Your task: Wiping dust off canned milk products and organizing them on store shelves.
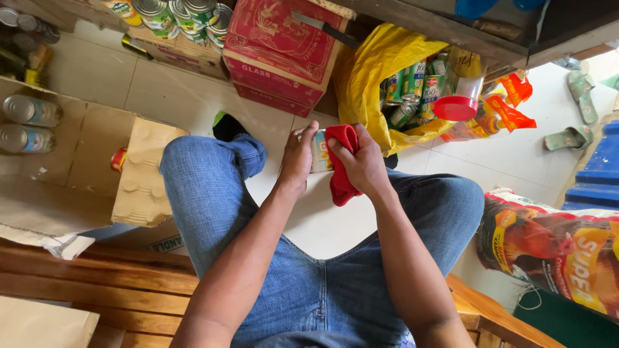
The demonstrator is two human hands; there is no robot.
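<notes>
A red carton is set on the floor by the wall, a yellow bag of green-labelled cans beside it. An open brown carton lies left; a red-and-yellow printed sack lies right.

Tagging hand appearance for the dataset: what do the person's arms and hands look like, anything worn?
Both forearms are bare from the bottom edge of the frame to the wrists: no sleeves in view. The left hand and right hand wear no gloves; no watch, bracelet or ring is visible. Blue jeans cover the legs below.
</notes>
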